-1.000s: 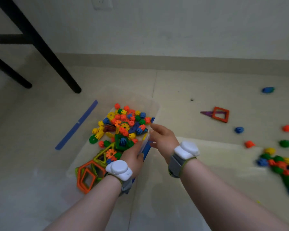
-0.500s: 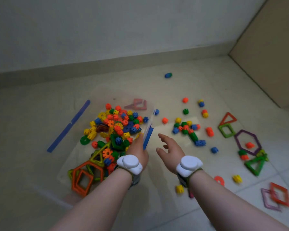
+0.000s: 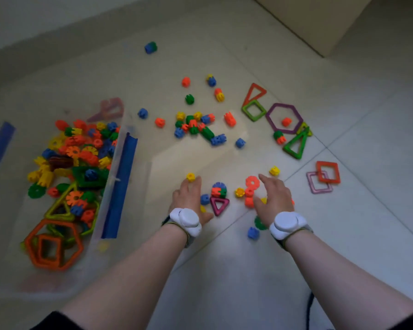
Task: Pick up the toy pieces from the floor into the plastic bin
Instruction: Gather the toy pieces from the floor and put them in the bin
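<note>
The tiled floor (image 3: pixel 343 234) fills most of the view and carries the scatter to be cleared. At the left of the frame stands the clear plastic bin (image 3: pixel 94 246), open-topped, with a blue latch (image 3: pixel 121 186) along its near wall. It is already well stocked with toy pieces (image 3: pixel 76 158), and it sits just beside the mess, probably so each load has only a short way to travel. In the lower middle, both arms reach forward with palms down. The left hand (image 3: pixel 187 196) and right hand (image 3: pixel 273 198) are both open with fingers spread, gripping nothing that shows. They bracket a small heap between them, which looks like the set-up for raking it together into one scoop rather than picking single pieces. Toward the upper right lie the flat frames: a purple hexagon (image 3: pixel 284 118), a green triangle (image 3: pixel 296 145) and an orange square (image 3: pixel 327 172), all well apart from the hands. A cluster of small blocks (image 3: pixel 196 126) sits at centre. Between the hands lie a magenta triangle (image 3: pixel 218 205) and an orange gear disc (image 3: pixel 252 181). A yellow block (image 3: pixel 190 176) sits at the left fingertips (whether they touch it cannot be told).
</note>
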